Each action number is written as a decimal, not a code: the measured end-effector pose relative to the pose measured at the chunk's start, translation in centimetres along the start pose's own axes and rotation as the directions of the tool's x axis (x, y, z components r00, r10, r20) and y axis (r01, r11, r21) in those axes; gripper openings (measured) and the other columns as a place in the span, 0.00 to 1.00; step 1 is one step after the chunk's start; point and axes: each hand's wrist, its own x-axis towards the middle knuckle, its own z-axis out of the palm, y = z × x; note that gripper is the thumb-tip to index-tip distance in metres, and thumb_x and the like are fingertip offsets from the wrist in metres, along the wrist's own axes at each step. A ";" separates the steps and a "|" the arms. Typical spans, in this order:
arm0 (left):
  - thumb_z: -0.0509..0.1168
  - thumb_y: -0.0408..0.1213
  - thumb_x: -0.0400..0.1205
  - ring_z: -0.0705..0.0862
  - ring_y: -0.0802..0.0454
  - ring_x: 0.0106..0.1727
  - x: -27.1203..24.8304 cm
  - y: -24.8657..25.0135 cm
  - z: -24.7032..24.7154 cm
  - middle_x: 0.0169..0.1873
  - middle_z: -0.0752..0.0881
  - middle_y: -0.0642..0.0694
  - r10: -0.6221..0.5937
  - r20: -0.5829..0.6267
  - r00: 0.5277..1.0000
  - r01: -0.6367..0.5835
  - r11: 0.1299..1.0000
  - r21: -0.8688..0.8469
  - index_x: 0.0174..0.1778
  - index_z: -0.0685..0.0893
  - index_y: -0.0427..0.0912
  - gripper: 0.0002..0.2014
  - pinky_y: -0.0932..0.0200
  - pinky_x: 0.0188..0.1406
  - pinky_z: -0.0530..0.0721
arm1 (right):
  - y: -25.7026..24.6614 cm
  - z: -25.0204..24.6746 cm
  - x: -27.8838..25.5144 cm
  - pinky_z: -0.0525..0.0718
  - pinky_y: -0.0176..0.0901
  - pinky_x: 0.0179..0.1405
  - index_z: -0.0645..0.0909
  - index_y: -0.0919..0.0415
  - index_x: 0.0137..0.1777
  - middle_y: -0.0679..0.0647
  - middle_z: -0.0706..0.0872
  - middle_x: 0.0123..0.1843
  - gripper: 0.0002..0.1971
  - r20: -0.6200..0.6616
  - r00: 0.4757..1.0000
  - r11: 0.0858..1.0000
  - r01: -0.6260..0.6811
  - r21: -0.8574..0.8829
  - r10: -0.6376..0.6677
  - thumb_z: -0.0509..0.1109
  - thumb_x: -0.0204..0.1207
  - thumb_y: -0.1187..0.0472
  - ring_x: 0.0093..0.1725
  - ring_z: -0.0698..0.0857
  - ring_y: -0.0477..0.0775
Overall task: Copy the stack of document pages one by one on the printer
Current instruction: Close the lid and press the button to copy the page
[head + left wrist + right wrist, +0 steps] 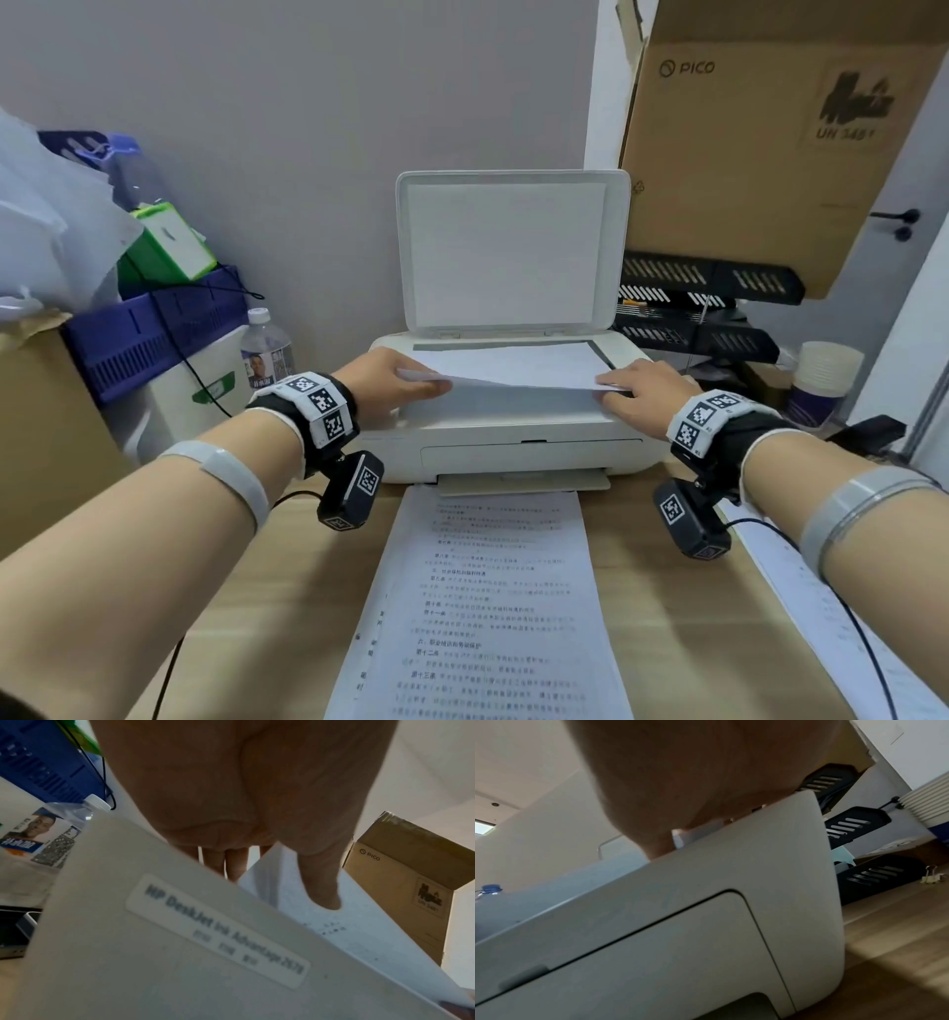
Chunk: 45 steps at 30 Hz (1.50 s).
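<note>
A white printer (513, 437) stands at the back of the wooden desk with its scanner lid (511, 252) raised. A single page (513, 366) lies face down over the scanner glass, its near edge lifted. My left hand (398, 383) pinches the page's near left corner, thumb under the sheet (321, 894). My right hand (634, 393) pinches the near right corner (680, 837). A printed page (488, 606) lies on the desk in front of the printer's output tray. Another sheet (832, 616) lies at the right desk edge.
A water bottle (264, 349) and a blue crate (154, 329) on boxes crowd the left of the printer. Black letter trays (708, 308), a stack of paper cups (824, 380) and a large cardboard box (760, 139) stand to the right.
</note>
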 end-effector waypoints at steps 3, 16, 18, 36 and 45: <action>0.61 0.85 0.58 0.83 0.55 0.49 0.0 0.1 0.3 0.49 0.84 0.63 -0.041 0.092 0.995 0.036 0.998 0.053 0.48 0.89 0.63 0.36 0.60 0.49 0.79 | 0.0 0.6 -0.5 0.67 0.63 0.75 0.73 0.36 0.76 0.49 0.72 0.80 0.31 0.068 0.998 1.000 -0.011 -0.016 0.012 0.51 0.78 0.27 0.80 0.67 0.58; 0.51 0.43 0.91 0.44 0.47 0.88 0.8 0.0 2.1 0.87 0.54 0.44 -0.054 0.173 0.983 -0.007 0.942 0.334 0.85 0.61 0.59 0.24 0.47 0.85 0.44 | -0.3 1.6 -0.8 0.70 0.59 0.73 0.69 0.49 0.77 0.55 0.75 0.75 0.24 0.089 0.996 0.999 -0.028 -0.037 0.032 0.45 0.86 0.46 0.75 0.71 0.59; 0.50 0.42 0.91 0.44 0.46 0.88 1.0 0.1 2.2 0.87 0.53 0.42 -0.057 0.174 0.983 -0.005 0.942 0.336 0.85 0.60 0.58 0.24 0.47 0.85 0.44 | -0.2 1.8 -0.6 0.68 0.59 0.76 0.64 0.48 0.80 0.54 0.72 0.79 0.31 0.101 0.995 0.998 -0.017 -0.058 0.023 0.38 0.82 0.42 0.78 0.69 0.59; 0.58 0.47 0.89 0.71 0.46 0.79 4.3 2.1 -3.4 0.79 0.72 0.47 -0.077 0.096 0.992 0.085 0.993 -0.087 0.83 0.66 0.50 0.25 0.55 0.70 0.70 | -1.5 -2.3 1.2 0.48 0.55 0.85 0.52 0.49 0.88 0.56 0.52 0.89 0.32 0.153 0.988 0.991 -0.039 0.131 0.019 0.47 0.87 0.39 0.88 0.49 0.56; 0.67 0.31 0.83 0.89 0.42 0.58 12.9 3.8 -8.5 0.72 0.78 0.40 -0.238 -0.221 0.946 0.028 0.736 -0.676 0.86 0.47 0.49 0.42 0.43 0.60 0.86 | -8.0 -9.7 7.4 0.64 0.52 0.81 0.61 0.51 0.85 0.56 0.61 0.85 0.31 -0.053 0.986 0.981 0.161 0.108 -0.156 0.63 0.85 0.46 0.81 0.67 0.58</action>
